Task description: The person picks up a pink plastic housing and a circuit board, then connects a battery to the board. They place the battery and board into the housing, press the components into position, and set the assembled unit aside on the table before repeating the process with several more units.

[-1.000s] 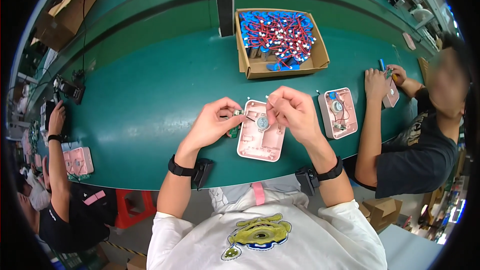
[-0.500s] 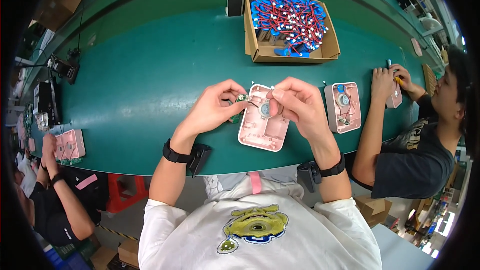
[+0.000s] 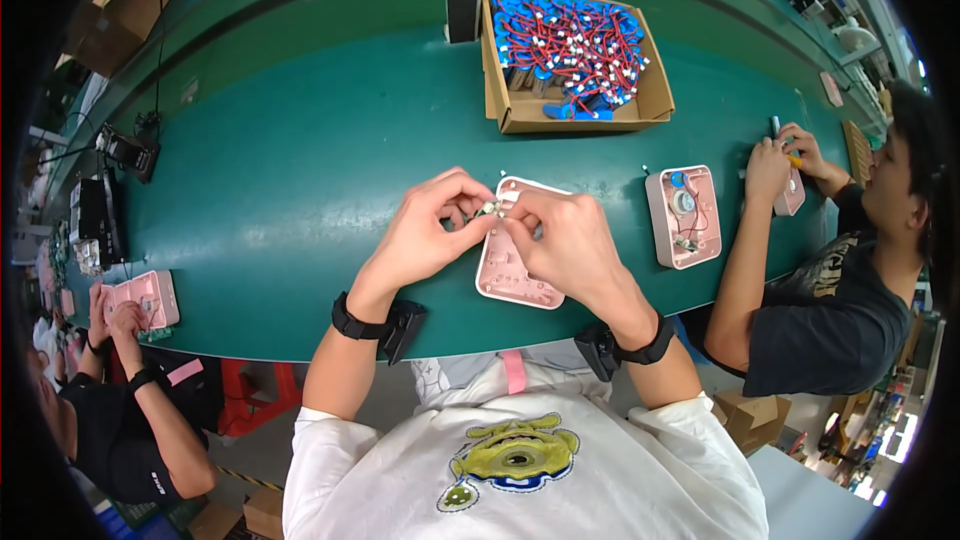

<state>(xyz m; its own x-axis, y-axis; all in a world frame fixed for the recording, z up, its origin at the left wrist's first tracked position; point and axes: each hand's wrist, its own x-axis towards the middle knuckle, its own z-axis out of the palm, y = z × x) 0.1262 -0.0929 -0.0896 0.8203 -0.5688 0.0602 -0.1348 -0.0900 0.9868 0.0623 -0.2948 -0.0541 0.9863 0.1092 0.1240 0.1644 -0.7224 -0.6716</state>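
A pink plastic housing (image 3: 497, 268) with a pale rim lies on the table right in front of me, partly covered by my hands. Over its upper left part, my left hand (image 3: 425, 225) pinches a small green circuit board (image 3: 487, 210), mostly hidden by the fingers. My right hand (image 3: 568, 240) has its thumb and fingertips closed at the board's right edge, on what looks like a small white wire connector (image 3: 501, 210). The fingertips of both hands nearly touch. The round metal speaker inside the housing is hidden behind my right hand.
A cardboard box (image 3: 510, 127) of blue cylindrical batteries (image 3: 570, 50) with red wires stands at the back. Right of me lies another pink housing (image 3: 708, 190) with speaker and wires. Co-workers handle housings at far right and far left (image 3: 150, 290). Black devices (image 3: 95, 220) stand at left.
My right hand has moved left and slightly down, bringing its pinched fingertips to the board in my left hand. The left co-worker's hands have shifted onto their pink housing.
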